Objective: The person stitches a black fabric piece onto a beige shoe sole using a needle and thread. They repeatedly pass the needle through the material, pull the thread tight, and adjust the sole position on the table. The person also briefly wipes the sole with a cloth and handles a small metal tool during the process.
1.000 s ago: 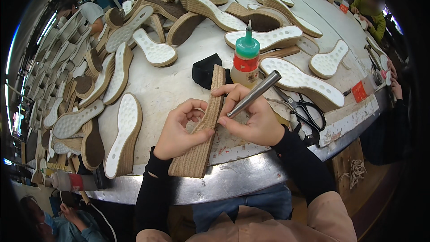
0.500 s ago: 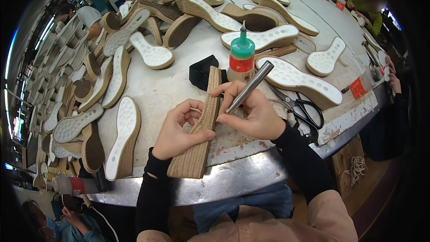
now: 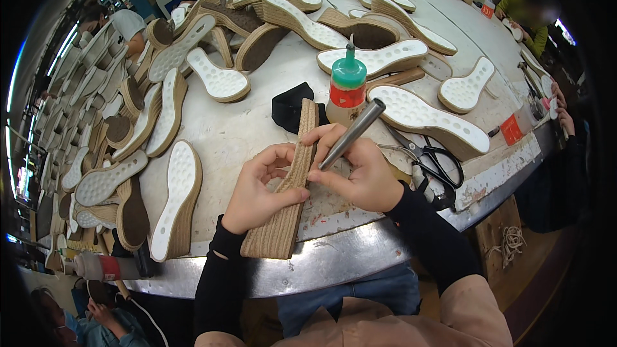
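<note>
A wedge shoe sole [image 3: 283, 225] with braided, rope-like sides stands on edge at the table's front, its thick heel end toward me. My left hand [image 3: 260, 189] grips it from the left, the thumb laid across the braid. On the other side, my right hand [image 3: 360, 170] holds a smooth metal rod [image 3: 352, 133], tilted up to the right, between thumb and fingers. The right fingertips also touch the sole's edge. Just beyond the sole lie a black cloth-like piece [image 3: 292, 108] and a glue bottle [image 3: 348, 83] with a green nozzle cap, standing upright.
Black-handled scissors [image 3: 434, 157] lie right of my right hand. Several wedge soles with white dimpled tops, such as one sole [image 3: 177, 196] at left, cover the table [image 3: 238, 125]. Its metal edge [image 3: 321, 266] runs before me. Other people work around it; a second bottle [image 3: 106, 266] lies at lower left.
My right hand has shifted slightly left and down along the sole, and the metal rod has moved with it. My left hand keeps its grip on the sole.
</note>
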The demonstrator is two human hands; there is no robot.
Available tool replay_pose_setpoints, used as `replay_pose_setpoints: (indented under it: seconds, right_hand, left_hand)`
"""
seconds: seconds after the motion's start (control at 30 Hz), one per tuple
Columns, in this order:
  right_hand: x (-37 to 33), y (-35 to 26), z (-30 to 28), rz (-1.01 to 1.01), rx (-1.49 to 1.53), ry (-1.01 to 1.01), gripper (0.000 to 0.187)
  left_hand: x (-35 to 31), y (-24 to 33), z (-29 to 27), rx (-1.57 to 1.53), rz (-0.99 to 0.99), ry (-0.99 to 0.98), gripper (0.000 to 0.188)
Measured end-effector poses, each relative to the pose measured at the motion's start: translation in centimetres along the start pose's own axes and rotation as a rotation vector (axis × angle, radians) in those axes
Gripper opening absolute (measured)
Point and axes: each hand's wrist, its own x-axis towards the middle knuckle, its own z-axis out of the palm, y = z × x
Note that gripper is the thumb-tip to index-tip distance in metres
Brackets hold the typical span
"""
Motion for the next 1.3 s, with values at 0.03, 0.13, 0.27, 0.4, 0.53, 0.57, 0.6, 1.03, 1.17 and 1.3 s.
replay_pose_setpoints:
  seconds: [0.03, 0.13, 0.27, 0.4, 0.53, 0.57, 0.6, 1.03, 1.17, 1.3]
  right_hand:
    - [0.0, 0.0, 0.0, -0.049, -0.066, -0.007, 0.019]
    - [0.1, 0.1, -0.1, -0.176, -0.278, -0.015, 0.018]
    - [0.2, -0.1, -0.5, 0.047, 0.128, 0.064, 0.020]
    - [0.2, -0.4, -1.0, 0.060, 0.080, 0.022, 0.023]
    - [0.1, -0.2, -0.5, 0.020, 0.023, -0.004, 0.024]
    - [0.1, -0.2, -0.5, 0.019, 0.012, -0.006, 0.024]
    - [0.1, -0.1, -0.4, 0.019, 0.011, -0.006, 0.024]
    - [0.2, 0.7, -0.4, 0.024, 0.008, -0.009, 0.026]
    - [0.4, 0.8, -1.3, 0.085, 0.210, 0.032, 0.029]
    - [0.3, 0.5, -0.8, 0.061, 0.179, 0.040, 0.031]
  left_hand:
    - [0.1, 0.0, 0.0, 0.012, 0.013, -0.006, 0.043]
    - [0.1, 0.1, -0.2, 0.075, -0.012, -0.001, 0.045]
    - [-0.3, 0.4, -0.4, 0.125, -0.073, -0.001, 0.049]
    - [-0.5, 0.2, -0.5, 0.095, -0.001, -0.036, 0.050]
    - [-0.3, -0.1, -0.6, 0.053, 0.014, -0.051, 0.050]
    - [-0.3, -0.1, -0.6, 0.045, 0.015, -0.050, 0.050]
    - [-0.3, -0.2, -0.6, 0.038, 0.015, -0.050, 0.050]
    - [0.2, -0.4, -0.6, 0.087, -0.029, -0.033, 0.046]
    - [0.2, -0.3, -0.4, 0.098, -0.028, -0.023, 0.048]
    - [0.0, -0.1, -0.5, 0.076, -0.034, -0.023, 0.051]
